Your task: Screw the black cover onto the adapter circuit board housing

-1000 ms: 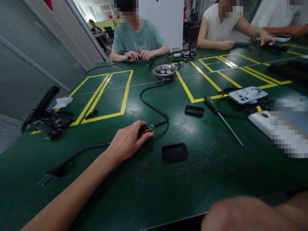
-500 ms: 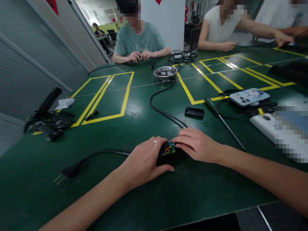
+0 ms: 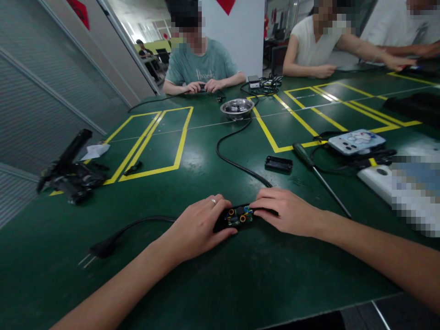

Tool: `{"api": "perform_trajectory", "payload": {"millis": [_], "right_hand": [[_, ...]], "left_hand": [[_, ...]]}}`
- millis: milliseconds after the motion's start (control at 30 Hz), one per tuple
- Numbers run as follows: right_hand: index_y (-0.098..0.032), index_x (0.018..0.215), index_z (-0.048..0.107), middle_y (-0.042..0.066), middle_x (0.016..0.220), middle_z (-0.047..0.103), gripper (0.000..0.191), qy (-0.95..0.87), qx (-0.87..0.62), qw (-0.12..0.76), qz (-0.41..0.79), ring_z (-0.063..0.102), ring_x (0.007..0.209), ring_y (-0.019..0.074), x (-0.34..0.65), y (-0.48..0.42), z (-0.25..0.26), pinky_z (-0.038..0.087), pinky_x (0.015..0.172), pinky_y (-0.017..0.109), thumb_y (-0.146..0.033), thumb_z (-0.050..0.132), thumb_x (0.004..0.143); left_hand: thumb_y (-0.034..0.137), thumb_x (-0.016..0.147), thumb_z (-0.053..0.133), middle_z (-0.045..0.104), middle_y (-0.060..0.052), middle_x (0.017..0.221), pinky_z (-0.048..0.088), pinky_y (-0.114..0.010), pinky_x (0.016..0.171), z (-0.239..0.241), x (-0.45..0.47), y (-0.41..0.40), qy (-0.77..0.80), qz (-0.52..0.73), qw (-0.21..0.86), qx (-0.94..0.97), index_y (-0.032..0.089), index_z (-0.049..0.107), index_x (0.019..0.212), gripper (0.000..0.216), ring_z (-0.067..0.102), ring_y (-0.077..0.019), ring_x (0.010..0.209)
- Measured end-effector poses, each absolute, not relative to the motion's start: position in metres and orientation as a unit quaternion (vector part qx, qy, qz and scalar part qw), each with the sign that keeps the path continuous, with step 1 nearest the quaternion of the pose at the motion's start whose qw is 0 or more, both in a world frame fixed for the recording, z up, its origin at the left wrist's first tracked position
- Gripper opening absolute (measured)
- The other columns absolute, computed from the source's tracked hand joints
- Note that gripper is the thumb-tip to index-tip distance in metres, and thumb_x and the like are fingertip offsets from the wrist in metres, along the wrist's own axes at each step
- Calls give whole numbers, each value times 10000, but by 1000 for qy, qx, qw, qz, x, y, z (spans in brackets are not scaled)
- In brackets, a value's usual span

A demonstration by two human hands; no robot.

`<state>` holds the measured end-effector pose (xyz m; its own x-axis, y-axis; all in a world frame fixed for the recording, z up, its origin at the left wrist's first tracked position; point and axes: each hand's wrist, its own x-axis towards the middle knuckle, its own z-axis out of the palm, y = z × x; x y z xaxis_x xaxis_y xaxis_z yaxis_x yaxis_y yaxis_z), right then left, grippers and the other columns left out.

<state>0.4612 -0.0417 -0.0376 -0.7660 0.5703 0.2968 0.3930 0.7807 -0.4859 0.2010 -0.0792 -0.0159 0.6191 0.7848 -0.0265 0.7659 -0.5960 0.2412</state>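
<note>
Between my hands lies a green circuit board (image 3: 239, 217) with copper coils, sitting in a black housing on the table. My left hand (image 3: 202, 224) is closed around the housing's left end, thumb at the near side and fingers at the far side. At the board's right end, the fingertips of my right hand (image 3: 278, 211) pinch together by the wires; what exactly they hold is partly hidden. A black cord with a two-pin plug (image 3: 101, 249) runs out left from under my left hand. Another black cable (image 3: 237, 162) leads from beyond my right hand toward the bowl.
A black plastic cover (image 3: 278, 164) and a long screwdriver (image 3: 321, 178) lie beyond my right hand. Farther off is a metal bowl (image 3: 237, 109). Phones and a white device (image 3: 378, 176) are at right, black parts (image 3: 77, 178) at left. Co-workers sit across the table (image 3: 192, 160).
My left hand has slid left along the housing, uncovering more of the circuit board and a second coil. My right hand stays at the wire end. The view has shifted slightly.
</note>
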Motion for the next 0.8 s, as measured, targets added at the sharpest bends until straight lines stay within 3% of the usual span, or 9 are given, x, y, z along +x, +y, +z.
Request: {"api": "perform_trajectory", "payload": {"millis": [400, 567, 733, 800], "right_hand": [[-140, 985, 677, 60, 946, 635, 160, -911, -274, 206, 232, 575, 890, 163, 467, -43, -32, 469, 815, 335, -192, 536, 930], [-153, 979, 686, 49, 944, 632, 152, -902, -288, 199, 254, 579, 873, 153, 466, -44, -33, 474, 800, 329, -195, 549, 928], [-152, 982, 690, 49, 930, 638, 150, -898, -287, 215, 257, 581, 864, 151, 465, -44, -35, 477, 788, 327, -204, 562, 925], [-148, 980, 690, 51, 922, 638, 151, -898, -285, 217, 257, 582, 862, 152, 465, -44, -36, 477, 791, 326, -204, 560, 927]], "left_hand": [[437, 950, 479, 532, -98, 1140, 493, -386, 820, -15, 198, -77, 400, 22, 115, 909, 242, 443, 1321, 420, 570, -234, 946], [490, 876, 597, 551, -106, 1224, 484, -401, 882, -6, 189, -77, 430, 35, 155, 889, 242, 420, 1333, 550, 581, -260, 1048], [369, 943, 505, 637, -32, 948, 487, -298, 718, 12, 167, -72, 479, 2, 279, 832, 221, 589, 1043, 197, 618, -172, 823], [333, 954, 481, 634, -19, 882, 471, -279, 687, 13, 164, -70, 473, 4, 303, 828, 213, 607, 976, 176, 607, -154, 772]]}}
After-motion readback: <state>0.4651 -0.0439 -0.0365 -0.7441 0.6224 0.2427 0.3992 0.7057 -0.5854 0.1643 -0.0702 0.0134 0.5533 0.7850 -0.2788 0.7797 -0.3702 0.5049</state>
